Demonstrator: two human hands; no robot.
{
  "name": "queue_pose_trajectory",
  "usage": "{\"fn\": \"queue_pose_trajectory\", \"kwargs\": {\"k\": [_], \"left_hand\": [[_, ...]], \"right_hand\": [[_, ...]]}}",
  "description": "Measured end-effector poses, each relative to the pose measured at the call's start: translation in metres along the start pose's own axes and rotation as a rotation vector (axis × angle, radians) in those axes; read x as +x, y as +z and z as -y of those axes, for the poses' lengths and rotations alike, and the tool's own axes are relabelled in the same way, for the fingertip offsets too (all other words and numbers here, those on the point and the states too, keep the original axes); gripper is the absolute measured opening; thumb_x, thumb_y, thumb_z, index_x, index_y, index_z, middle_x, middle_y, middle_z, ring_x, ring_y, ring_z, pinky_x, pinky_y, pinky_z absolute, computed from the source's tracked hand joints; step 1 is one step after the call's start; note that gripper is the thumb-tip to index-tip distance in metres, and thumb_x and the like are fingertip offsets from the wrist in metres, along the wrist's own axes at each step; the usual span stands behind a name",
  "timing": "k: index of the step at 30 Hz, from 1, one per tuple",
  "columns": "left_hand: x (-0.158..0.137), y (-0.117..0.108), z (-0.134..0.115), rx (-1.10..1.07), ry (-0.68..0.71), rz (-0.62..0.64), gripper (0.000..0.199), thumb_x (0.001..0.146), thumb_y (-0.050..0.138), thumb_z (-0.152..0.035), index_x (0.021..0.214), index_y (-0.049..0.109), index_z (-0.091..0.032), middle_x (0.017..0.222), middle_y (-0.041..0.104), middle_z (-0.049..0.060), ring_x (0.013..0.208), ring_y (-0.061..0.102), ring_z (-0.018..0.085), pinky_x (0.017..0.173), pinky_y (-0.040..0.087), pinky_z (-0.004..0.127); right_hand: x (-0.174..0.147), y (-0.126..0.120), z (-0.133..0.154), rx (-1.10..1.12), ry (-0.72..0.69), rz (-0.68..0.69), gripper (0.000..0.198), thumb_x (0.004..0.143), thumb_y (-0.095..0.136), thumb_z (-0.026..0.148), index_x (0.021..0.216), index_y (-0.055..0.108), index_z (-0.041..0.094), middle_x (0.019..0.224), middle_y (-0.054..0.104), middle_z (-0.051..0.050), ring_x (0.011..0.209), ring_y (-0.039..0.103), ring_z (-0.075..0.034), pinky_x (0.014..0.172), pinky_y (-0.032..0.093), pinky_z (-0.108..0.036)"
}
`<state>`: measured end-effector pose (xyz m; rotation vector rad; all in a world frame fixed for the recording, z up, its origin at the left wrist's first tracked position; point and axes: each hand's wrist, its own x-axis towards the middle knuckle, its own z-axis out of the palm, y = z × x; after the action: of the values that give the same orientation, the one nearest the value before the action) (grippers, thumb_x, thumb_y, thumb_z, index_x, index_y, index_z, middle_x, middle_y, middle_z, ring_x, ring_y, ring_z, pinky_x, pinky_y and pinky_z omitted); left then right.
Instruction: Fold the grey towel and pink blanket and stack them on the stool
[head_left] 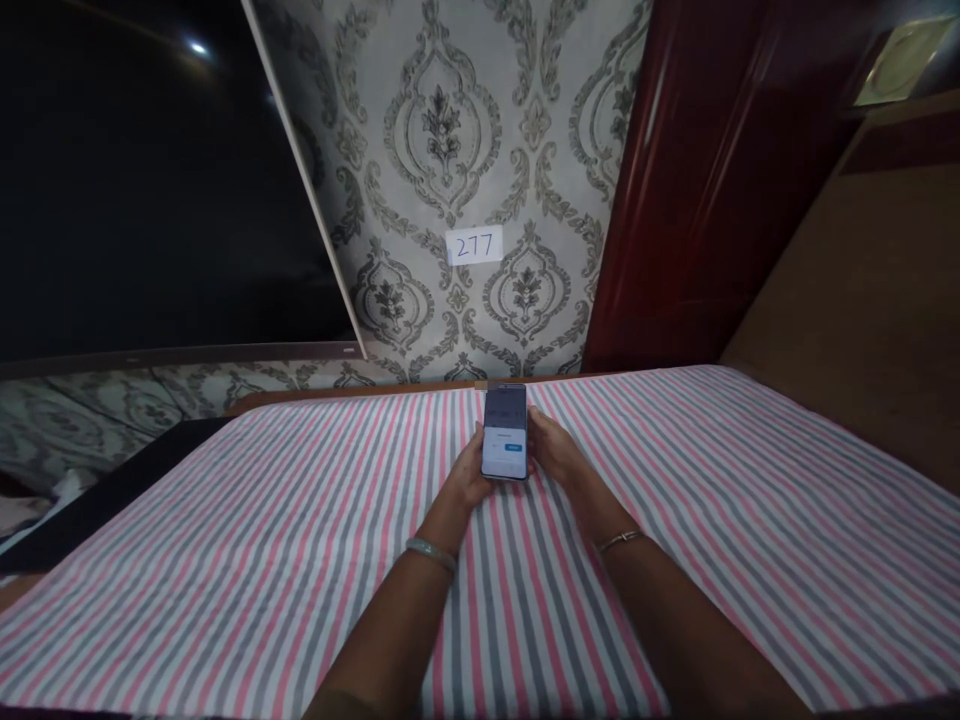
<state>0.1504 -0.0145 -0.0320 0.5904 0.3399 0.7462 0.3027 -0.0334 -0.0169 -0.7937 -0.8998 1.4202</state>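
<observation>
A smartphone [505,435] with its screen lit is held upright between my two hands, above a striped cloth [315,520]. The screen is dark at the top and has a white panel with a blue button below. My left hand [469,470] grips the phone's left edge, its thumb along the side. Against the right edge rests my right hand [553,445], its fingers partly hidden behind the phone. A greenish bangle circles my left wrist, and a thin metal bracelet is on my right.
A large dark television [157,190] fills the upper left. Patterned wallpaper behind carries a paper label [474,245] reading 277. A dark red wooden panel [675,180] stands at the right, beside a brown board [862,290]. Some black thing [112,490] lies at the cloth's left edge.
</observation>
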Motion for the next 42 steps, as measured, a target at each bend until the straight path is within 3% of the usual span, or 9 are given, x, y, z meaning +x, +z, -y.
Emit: {"fn": "queue_pose_trajectory", "kwargs": {"k": [3,7,12,22,33,42], "left_hand": [[0.007,-0.006,0.003,-0.024,0.056,-0.099,0.065,0.097,0.035,-0.061,0.117,0.066,-0.007,0.1,0.074,0.018,0.095,0.072,0.029,0.087,0.055,0.043],[0.009,-0.008,0.003,-0.038,0.14,-0.234,0.067,0.095,0.035,-0.064,0.104,0.07,-0.008,0.093,0.075,0.016,0.087,0.073,0.026,0.085,0.056,0.038],[0.003,0.001,0.005,0.007,0.166,-0.242,0.071,0.095,0.031,-0.066,0.106,0.071,-0.009,0.099,0.075,0.016,0.093,0.072,0.026,0.087,0.056,0.037],[0.001,0.013,0.009,0.074,0.212,-0.349,0.071,0.097,0.026,-0.064,0.106,0.071,-0.01,0.098,0.076,0.016,0.094,0.073,0.026,0.089,0.055,0.037],[-0.001,0.019,0.01,0.071,0.23,-0.3,0.067,0.099,0.029,-0.06,0.112,0.07,-0.01,0.105,0.075,0.015,0.105,0.07,0.025,0.093,0.054,0.035],[-0.003,0.016,0.012,0.09,0.271,-0.244,0.065,0.097,0.038,-0.059,0.132,0.061,-0.01,0.118,0.071,0.017,0.114,0.066,0.029,0.1,0.051,0.039]], "right_hand": [[-0.004,0.003,-0.01,0.105,0.063,0.032,0.036,0.073,0.069,0.057,0.086,0.066,0.023,0.057,0.053,0.005,0.046,0.038,-0.01,0.043,0.027,-0.023],[-0.011,0.009,-0.02,0.046,-0.024,0.05,0.025,0.065,0.075,0.04,0.08,0.069,0.021,0.072,0.066,0.0,0.065,0.058,-0.015,0.057,0.043,-0.026],[-0.016,0.01,-0.022,-0.011,-0.027,0.035,0.029,0.062,0.074,0.034,0.088,0.072,0.022,0.087,0.074,-0.003,0.088,0.066,-0.025,0.073,0.049,-0.033],[-0.012,0.005,-0.03,-0.056,-0.062,-0.015,0.031,0.063,0.069,0.03,0.092,0.073,0.022,0.09,0.075,-0.002,0.088,0.067,-0.025,0.076,0.049,-0.035],[-0.008,0.001,-0.038,-0.058,-0.085,-0.049,0.03,0.065,0.069,0.03,0.094,0.074,0.021,0.088,0.074,-0.002,0.088,0.066,-0.025,0.077,0.049,-0.036],[-0.017,0.007,-0.026,-0.04,-0.069,-0.012,0.029,0.067,0.071,0.031,0.095,0.074,0.022,0.093,0.075,-0.003,0.094,0.067,-0.026,0.083,0.05,-0.038]]}}
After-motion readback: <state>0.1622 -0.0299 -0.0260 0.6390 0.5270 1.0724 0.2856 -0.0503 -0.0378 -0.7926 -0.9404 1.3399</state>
